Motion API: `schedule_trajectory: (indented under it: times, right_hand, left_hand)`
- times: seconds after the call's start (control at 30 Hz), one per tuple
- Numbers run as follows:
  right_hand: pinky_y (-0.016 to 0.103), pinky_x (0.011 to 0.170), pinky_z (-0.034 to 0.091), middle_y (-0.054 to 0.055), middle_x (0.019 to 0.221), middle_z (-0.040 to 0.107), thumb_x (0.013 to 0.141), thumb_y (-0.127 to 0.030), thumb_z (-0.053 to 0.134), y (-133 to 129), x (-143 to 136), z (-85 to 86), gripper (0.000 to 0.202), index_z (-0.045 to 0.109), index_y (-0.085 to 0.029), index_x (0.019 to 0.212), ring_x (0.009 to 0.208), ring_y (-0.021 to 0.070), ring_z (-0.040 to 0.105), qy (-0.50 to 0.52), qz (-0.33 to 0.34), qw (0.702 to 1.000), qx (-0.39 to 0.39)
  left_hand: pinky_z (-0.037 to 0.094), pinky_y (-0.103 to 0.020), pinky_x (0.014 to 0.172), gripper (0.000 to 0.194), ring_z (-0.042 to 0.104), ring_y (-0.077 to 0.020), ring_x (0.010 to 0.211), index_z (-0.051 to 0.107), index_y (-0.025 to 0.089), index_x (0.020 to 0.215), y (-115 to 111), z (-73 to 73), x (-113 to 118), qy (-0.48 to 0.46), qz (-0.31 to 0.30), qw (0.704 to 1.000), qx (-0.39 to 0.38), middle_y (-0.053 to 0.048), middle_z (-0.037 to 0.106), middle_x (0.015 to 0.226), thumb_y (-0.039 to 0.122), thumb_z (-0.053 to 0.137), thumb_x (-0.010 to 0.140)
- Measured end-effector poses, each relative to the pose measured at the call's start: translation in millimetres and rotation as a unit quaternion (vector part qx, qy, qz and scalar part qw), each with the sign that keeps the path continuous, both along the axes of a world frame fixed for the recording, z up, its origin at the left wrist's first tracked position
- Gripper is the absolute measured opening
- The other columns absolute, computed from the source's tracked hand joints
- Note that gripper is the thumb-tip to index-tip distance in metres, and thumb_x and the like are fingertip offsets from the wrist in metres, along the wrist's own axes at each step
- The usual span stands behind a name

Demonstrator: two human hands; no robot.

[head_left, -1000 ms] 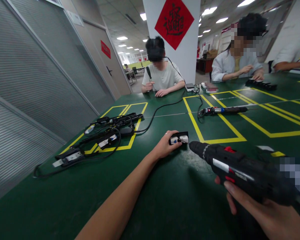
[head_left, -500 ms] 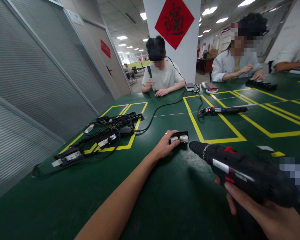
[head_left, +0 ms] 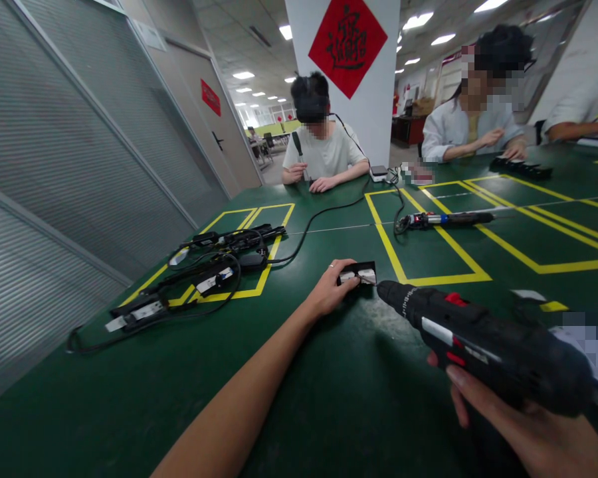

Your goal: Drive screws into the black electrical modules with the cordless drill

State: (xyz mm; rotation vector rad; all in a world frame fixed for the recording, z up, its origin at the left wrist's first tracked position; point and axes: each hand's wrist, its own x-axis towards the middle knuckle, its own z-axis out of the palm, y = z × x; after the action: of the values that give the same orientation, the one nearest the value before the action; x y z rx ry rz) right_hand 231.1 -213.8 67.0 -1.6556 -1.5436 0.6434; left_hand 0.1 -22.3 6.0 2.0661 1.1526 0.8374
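Observation:
My left hand (head_left: pixel 333 290) is closed round the left part of a small black box-shaped part with white labels (head_left: pixel 367 275), pressing it on the green table. With my right hand (head_left: pixel 508 411) I grip a black power drill (head_left: pixel 478 335) with red switches by its handle. The drill lies almost level, its chuck pointing left at the box-shaped part. A thin bit reaches from the chuck to the near right side of that part; whether it touches is too small to tell.
Black adapters and cables (head_left: pixel 214 272) lie in a heap at the left. A pen-shaped tool with a cord (head_left: pixel 443 220) rests across yellow tape (head_left: pixel 443 281). Opposite sits a person holding a screwdriver (head_left: pixel 298 145); another person works over a black strip (head_left: pixel 521 167) at the right.
The drill's rear end has shifted very slightly to the left. My left hand and the box-shaped part stay where they were.

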Motion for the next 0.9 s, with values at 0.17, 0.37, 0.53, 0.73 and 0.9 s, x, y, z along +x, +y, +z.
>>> schedule_trajectory:
  times: [0.17,0.37,0.53,0.73,0.9]
  right_hand:
    - [0.020,0.075,0.056,0.001,0.074,0.076,0.085,-0.051,0.048,-1.4,10.1,-2.1,0.041,0.063,-0.028,0.053,0.077,0.0182,0.073,-0.010,0.066,0.997,-0.041]
    - [0.019,0.062,0.058,0.002,0.072,0.075,0.086,-0.054,0.043,-2.7,15.1,-7.7,0.049,0.061,-0.026,0.051,0.072,0.0197,0.073,-0.053,0.076,0.994,-0.067]
    - [0.018,0.071,0.057,0.002,0.084,0.078,0.084,-0.058,0.046,-0.8,18.2,-10.0,0.046,0.064,-0.027,0.056,0.085,0.0205,0.073,-0.013,0.084,0.992,-0.095]
    - [0.022,0.066,0.058,0.002,0.075,0.076,0.086,-0.060,0.040,2.2,15.4,-8.6,0.052,0.061,-0.027,0.053,0.078,0.0215,0.074,-0.014,0.080,0.991,-0.104]
    - [0.019,0.071,0.057,0.001,0.079,0.077,0.086,-0.058,0.042,2.7,18.2,-13.8,0.049,0.065,-0.028,0.056,0.081,0.0196,0.073,-0.021,0.091,0.990,-0.104]
  left_hand:
    - [0.040,-0.038,0.101,0.043,0.051,-0.0216,0.110,0.048,0.021,0.125,1.1,-0.3,-2.0,0.007,-0.019,1.000,0.018,-0.007,0.053,0.119,0.037,0.053,0.085]
    - [0.040,-0.039,0.101,0.047,0.051,-0.0220,0.111,0.047,0.021,0.126,1.0,-0.3,-2.9,0.011,-0.032,0.999,0.033,-0.009,0.052,0.119,0.038,0.056,0.084]
    - [0.040,-0.038,0.102,0.047,0.052,-0.0214,0.111,0.047,0.021,0.126,-0.4,0.2,-2.4,0.012,-0.028,0.999,0.039,-0.009,0.052,0.120,0.037,0.057,0.084]
    - [0.040,-0.038,0.102,0.047,0.052,-0.0214,0.112,0.046,0.021,0.127,0.2,-2.0,-3.0,0.013,-0.029,0.999,0.042,-0.009,0.052,0.120,0.038,0.057,0.084]
    - [0.040,-0.039,0.102,0.047,0.052,-0.0212,0.110,0.046,0.021,0.127,-0.2,-1.2,-2.9,0.015,-0.030,0.998,0.045,-0.009,0.052,0.119,0.036,0.057,0.084]
